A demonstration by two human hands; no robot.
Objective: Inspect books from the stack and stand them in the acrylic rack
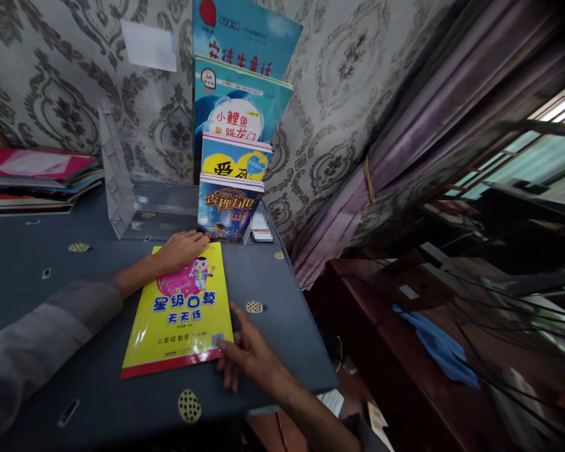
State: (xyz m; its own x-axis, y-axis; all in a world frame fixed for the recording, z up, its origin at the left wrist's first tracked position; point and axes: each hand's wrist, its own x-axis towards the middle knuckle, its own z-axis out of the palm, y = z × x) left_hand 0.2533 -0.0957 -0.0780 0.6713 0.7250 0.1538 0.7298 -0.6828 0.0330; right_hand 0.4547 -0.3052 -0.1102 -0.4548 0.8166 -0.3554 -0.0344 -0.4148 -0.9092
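A yellow workbook (183, 336) with a red bottom strip, a pink picture and blue Chinese lettering lies flat on the dark grey tablecloth. My left hand (183, 250) rests over its upper edge, fingers stretched out toward the display rack. At the lower right corner, my right hand (252, 351) has its thumb on the cover and its other fingers at and below the edge. Just beyond the workbook, a dark blue book (226, 210) stands at the front of the clear rack (122, 201). Behind it rise a yellow-and-blue book (238, 154), a teal book (245, 103) and a taller blue book (249, 37).
A stack of books and folders (42, 172) lies at the back left. A small white item (262, 229), partly blurred out, sits right of the rack. Beyond the table's right edge are a purple curtain (343, 194) and a reddish-brown desk (386, 320) with cables and a blue cloth (437, 345).
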